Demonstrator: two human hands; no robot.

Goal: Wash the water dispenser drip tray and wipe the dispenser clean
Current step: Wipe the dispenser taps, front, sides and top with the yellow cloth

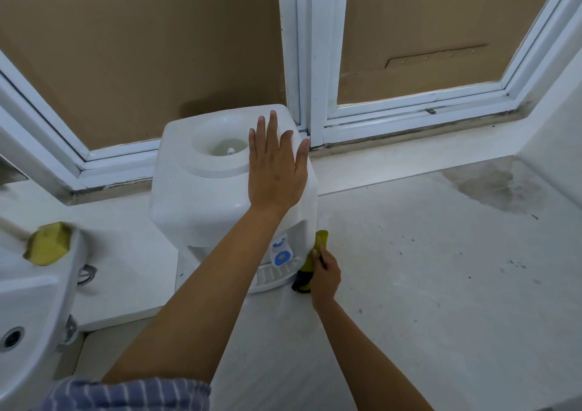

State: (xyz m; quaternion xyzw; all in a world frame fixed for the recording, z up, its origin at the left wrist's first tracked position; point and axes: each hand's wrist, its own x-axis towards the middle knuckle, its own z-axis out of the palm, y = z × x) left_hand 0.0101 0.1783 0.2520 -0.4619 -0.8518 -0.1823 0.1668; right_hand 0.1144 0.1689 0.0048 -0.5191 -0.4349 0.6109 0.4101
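Observation:
A white tabletop water dispenser (204, 190) stands on a pale floor against a window frame, its round top well bare of any bottle. My left hand (277, 165) lies flat, fingers spread, on the right part of its top. The white slotted drip tray (274, 277) sits at the base, under a blue tap (282, 255). My right hand (324, 273) grips a yellow-green cloth (310, 261) pressed against the dispenser's lower right front corner, beside the tray.
A white washbasin (28, 300) with a drain hole juts in at the lower left; a yellow sponge (48, 244) rests on its rim. White window frames backed by cardboard (141, 48) stand behind. The floor at right (441, 269) shows stains and specks.

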